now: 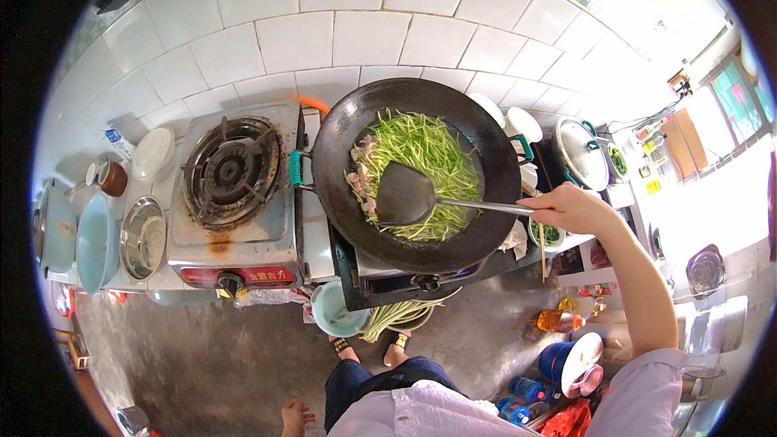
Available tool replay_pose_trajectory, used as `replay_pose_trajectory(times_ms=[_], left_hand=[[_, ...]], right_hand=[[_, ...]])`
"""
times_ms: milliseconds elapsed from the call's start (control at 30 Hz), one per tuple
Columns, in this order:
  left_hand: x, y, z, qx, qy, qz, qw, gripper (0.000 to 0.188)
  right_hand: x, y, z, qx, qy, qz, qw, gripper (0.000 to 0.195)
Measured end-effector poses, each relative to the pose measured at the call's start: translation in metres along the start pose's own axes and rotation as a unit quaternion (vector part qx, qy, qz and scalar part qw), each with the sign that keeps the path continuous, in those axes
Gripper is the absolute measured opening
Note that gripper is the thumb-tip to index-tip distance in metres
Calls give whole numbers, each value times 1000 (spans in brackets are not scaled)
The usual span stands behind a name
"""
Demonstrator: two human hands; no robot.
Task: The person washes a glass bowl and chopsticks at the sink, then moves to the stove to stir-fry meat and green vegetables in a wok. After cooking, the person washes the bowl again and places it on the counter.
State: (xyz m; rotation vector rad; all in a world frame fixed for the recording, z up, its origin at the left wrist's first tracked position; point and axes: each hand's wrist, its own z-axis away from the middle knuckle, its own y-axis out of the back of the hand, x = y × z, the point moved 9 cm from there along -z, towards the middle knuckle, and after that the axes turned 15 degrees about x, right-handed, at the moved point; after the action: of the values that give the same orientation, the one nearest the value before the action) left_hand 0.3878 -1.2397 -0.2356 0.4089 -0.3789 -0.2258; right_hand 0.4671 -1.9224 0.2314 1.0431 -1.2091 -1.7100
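Observation:
My right hand (573,209) grips the handle end of a metal wok spatula (405,194). Its broad blade lies over the left part of a heap of cut green stalks (428,145), which look like long beans or a similar vegetable. Pale pieces of meat (362,179) show along the heap's left side. All this food sits in a large dark wok (504,133) with green-wrapped handles, set on a gas stove (419,282). Down beside my body hangs my left hand (297,416), holding nothing, its fingers slightly apart.
A second gas burner (229,173) stands left of the wok, bare of any pot. Further left are a steel basin (144,240) and a blue plastic basin (97,243). Right of the wok stand a lidded pot (581,155) and a bowl of chopped greens (548,234). Long beans (397,315) lie below the counter.

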Motion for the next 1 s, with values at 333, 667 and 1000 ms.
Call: replay_pose_trajectory(times_ms=[333,667,1000], left_hand=[[-27,-10,2,5,36,62,997,39],[-32,-20,20,19,59,24,998,42],[-27,-32,12,-12,87,48,995,36]], right_hand=[[-14,11,-49,-9,35,31,999,30],[1,-27,-78,-88,-43,-33,995,33],[13,-19,-81,-31,-68,-133,988,32]])
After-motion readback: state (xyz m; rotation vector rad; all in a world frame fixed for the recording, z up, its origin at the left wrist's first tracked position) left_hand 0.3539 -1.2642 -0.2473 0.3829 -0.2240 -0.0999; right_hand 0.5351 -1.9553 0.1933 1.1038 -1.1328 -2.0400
